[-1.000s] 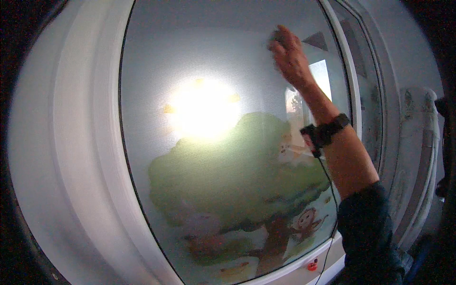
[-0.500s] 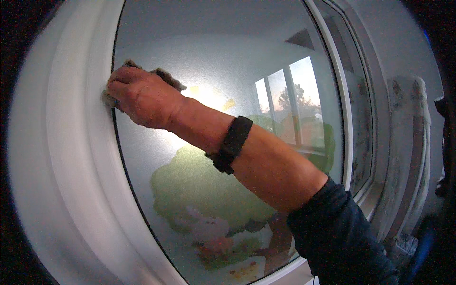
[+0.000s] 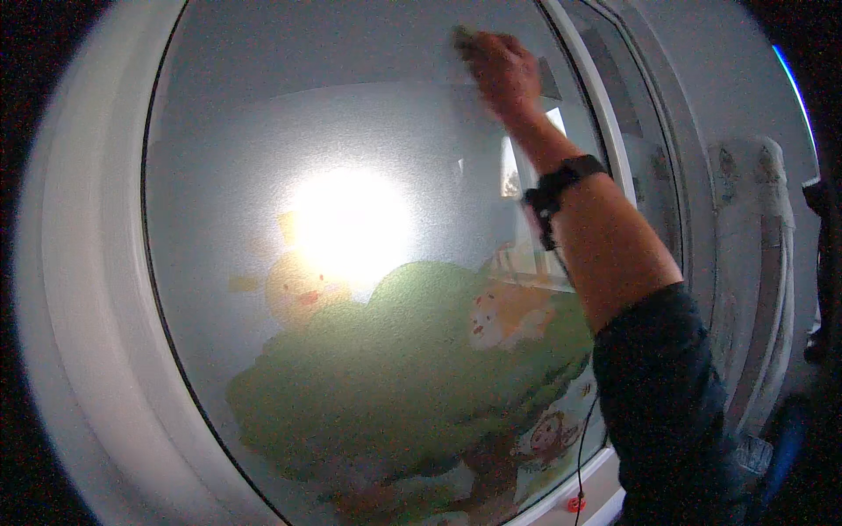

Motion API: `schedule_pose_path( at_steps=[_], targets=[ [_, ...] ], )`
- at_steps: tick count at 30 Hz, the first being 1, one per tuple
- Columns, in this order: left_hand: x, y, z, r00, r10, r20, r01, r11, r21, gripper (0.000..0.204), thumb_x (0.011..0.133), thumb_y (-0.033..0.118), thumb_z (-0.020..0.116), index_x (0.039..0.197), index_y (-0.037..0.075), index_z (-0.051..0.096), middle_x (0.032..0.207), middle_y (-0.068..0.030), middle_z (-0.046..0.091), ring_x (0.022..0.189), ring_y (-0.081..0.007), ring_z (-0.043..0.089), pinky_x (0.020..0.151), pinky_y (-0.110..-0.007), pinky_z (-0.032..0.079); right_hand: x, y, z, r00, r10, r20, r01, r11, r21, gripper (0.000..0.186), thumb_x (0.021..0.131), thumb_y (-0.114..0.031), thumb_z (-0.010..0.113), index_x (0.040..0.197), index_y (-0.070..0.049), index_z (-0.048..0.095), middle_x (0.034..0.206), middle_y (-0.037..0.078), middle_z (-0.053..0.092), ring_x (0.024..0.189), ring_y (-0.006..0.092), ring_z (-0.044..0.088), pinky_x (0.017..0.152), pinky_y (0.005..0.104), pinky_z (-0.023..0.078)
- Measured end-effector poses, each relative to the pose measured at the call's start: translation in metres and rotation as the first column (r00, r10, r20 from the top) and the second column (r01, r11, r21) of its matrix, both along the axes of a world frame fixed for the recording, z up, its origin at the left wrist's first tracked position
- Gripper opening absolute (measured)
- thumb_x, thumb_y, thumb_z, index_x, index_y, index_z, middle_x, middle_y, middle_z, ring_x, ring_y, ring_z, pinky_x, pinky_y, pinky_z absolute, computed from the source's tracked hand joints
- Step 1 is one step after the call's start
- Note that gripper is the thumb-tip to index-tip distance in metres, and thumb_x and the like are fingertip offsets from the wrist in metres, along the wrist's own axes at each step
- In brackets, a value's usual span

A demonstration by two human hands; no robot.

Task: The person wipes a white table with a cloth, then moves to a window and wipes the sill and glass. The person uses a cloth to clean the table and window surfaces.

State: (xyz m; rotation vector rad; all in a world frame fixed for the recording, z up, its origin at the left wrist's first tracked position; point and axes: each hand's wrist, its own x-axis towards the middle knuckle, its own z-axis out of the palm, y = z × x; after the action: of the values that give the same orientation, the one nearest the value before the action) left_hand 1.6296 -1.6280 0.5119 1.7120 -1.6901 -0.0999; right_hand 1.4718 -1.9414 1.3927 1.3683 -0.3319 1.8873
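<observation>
Near the top right of a framed glass pane point(image 3: 333, 123), my right hand point(image 3: 502, 68) is closed on a greyish-brown cloth point(image 3: 465, 42) against the glass, slightly blurred. A black band point(image 3: 570, 175) with a small dark device and a thin cable is on that forearm, below a dark sleeve. The pane carries a translucent picture of a green tree point(image 3: 395, 377) with a yellow sun and small animals, under a bright glare. My left hand is out of view.
A white frame point(image 3: 88, 263) runs along the left. On the right are a second glazed panel point(image 3: 653, 180) and an upright pale object point(image 3: 745, 298) that I cannot make out. A small red object point(image 3: 575, 506) sits at the lower frame edge.
My right hand was high right a second ago, reached across to the pane's left edge with the cloth, and is now back at the upper right. The view has shifted slightly.
</observation>
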Motion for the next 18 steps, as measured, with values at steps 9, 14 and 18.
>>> schedule_pose_path(
  at_steps=[9,14,18],
  targets=[
    [-0.016,-0.006,0.020,1.000,0.010,-0.026,-0.010,1.000,-0.027,0.029,0.088,0.022,0.065,0.111,0.003,0.069,0.123,-0.0216,0.065,0.122,-0.0432,0.056,0.106,-0.056,0.042,-0.145,-0.054,-0.075,0.860,-0.450,0.240,0.217,0.749,0.626,0.035,0.098,-0.039,0.057,0.130,-0.029,0.064,0.135,0.018,0.053,0.125,0.0414,0.051,0.102,0.0531,0.046],
    [-0.020,-0.004,0.019,0.999,0.029,-0.046,-0.032,0.998,-0.060,0.028,0.087,0.020,0.066,0.110,0.004,0.069,0.122,-0.0210,0.065,0.121,-0.0428,0.056,0.106,-0.055,0.043,-0.148,-0.059,-0.067,0.838,-0.544,0.037,0.363,0.607,0.707,0.037,0.098,-0.029,0.054,0.132,-0.018,0.063,0.141,0.020,0.053,0.122,0.0389,0.055,0.101,0.0523,0.047],
    [-0.031,0.004,0.013,0.998,0.043,-0.051,-0.049,0.993,-0.110,0.027,0.086,0.019,0.066,0.109,0.004,0.069,0.122,-0.0205,0.065,0.121,-0.0424,0.056,0.105,-0.055,0.044,-0.145,-0.054,-0.054,0.886,-0.397,0.238,0.127,0.702,0.701,0.046,0.097,-0.028,0.054,0.141,-0.015,0.054,0.143,0.017,0.053,0.124,0.0391,0.056,0.104,0.0523,0.045]
  ],
)
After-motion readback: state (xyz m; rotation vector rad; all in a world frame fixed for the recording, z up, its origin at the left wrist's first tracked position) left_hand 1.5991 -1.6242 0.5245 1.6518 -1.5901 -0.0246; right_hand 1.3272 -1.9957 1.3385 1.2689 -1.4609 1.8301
